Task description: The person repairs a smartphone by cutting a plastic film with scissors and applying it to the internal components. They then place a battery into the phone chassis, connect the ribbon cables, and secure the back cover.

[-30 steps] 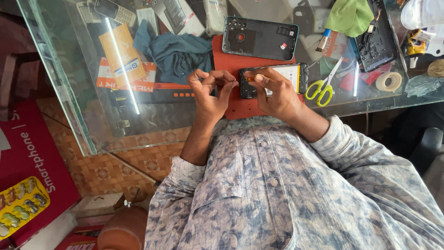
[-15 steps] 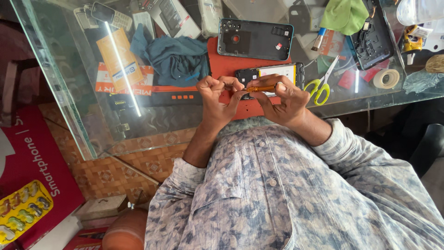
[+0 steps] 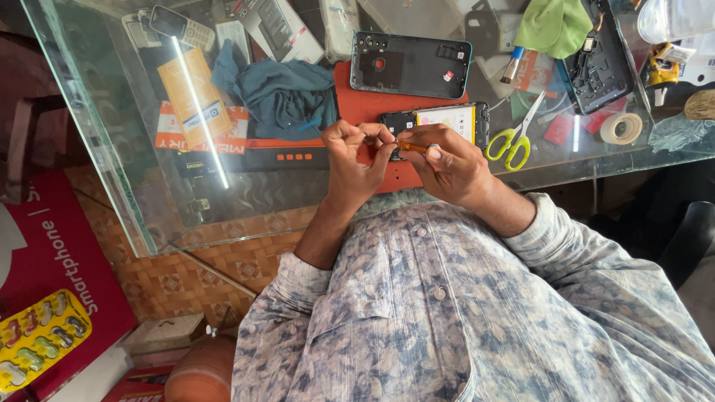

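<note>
My right hand (image 3: 450, 164) grips a small orange-handled screwdriver (image 3: 412, 147), held level with its tip toward my left hand (image 3: 356, 156). The left fingers are pinched together at the tip; whether they hold a small part I cannot tell. Both hands hover just in front of an opened phone (image 3: 447, 117) with a yellowish battery showing, lying on a red mat (image 3: 350, 104). A teal-edged phone frame (image 3: 410, 63) lies beyond it.
A glass tabletop (image 3: 112, 134) carries a blue cloth (image 3: 287, 93), yellow-green scissors (image 3: 514, 135), a tape roll (image 3: 620, 128), a green cloth (image 3: 555, 26), another opened phone (image 3: 599, 63) and small boxes. The table edge runs under my wrists.
My hands have come off the opened phone. The right hand has picked up the orange screwdriver and the left fingers have closed at its tip.
</note>
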